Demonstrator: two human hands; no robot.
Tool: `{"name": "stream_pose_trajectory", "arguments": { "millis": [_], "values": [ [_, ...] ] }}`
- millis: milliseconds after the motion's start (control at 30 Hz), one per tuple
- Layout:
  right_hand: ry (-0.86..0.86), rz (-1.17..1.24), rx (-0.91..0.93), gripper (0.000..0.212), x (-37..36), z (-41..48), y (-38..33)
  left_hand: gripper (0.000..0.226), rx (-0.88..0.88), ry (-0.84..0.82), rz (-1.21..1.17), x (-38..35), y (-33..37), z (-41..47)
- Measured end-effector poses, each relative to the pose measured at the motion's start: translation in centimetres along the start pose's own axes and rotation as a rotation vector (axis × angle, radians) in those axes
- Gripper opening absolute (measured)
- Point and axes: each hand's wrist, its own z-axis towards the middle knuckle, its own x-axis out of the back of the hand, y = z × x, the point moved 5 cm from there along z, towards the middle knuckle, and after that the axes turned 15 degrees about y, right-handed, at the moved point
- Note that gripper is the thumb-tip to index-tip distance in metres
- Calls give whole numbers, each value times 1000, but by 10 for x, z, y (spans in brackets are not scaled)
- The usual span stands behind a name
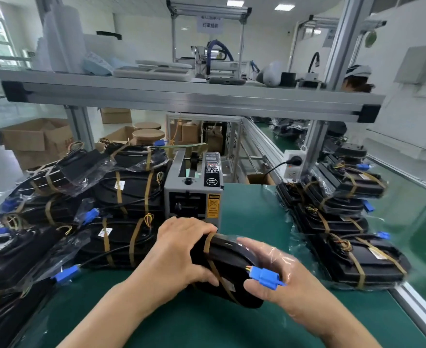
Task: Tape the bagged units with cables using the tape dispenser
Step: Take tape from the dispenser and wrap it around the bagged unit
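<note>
A black bagged unit (228,264) lies tilted on the green mat in front of me, with a brown tape strip (213,262) running across its left end. My left hand (179,252) grips that left end, fingers curled over the tape. My right hand (277,277) holds the right end through the clear bag, with the blue cable connector (266,277) lying against its fingers. The grey tape dispenser (194,189) stands just behind the unit, at the middle of the bench.
A large pile of taped bagged units (86,204) fills the left of the bench. A stack of taped bagged units (342,222) sits at the right, by the bench rail. An aluminium shelf (182,96) runs overhead. A power strip (292,167) hangs behind.
</note>
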Motion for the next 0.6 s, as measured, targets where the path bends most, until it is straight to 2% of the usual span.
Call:
{"name": "stream_pose_trajectory", "arguments": {
  "millis": [133,200,233,300,400,500,600],
  "values": [
    [119,34,-56,57,-2,-6,24,91,-60,-88,175,-14,10,-3],
    [212,46,-86,64,-1,-11,37,89,-71,-129,143,-13,7,-8],
    [268,28,-91,69,0,-14,41,81,0,-111,61,-7,4,-9],
    [339,-5,-84,72,0,-19,46,56,277,50,-161,9,-10,-9],
    [384,46,-92,58,0,-16,54,7,834,379,-430,11,-45,5],
    [455,87,-95,46,1,-10,54,18,1255,365,-694,-18,-66,19],
    [557,70,-66,52,0,-11,54,27,1430,340,-802,-35,-77,27]
  ]
}}
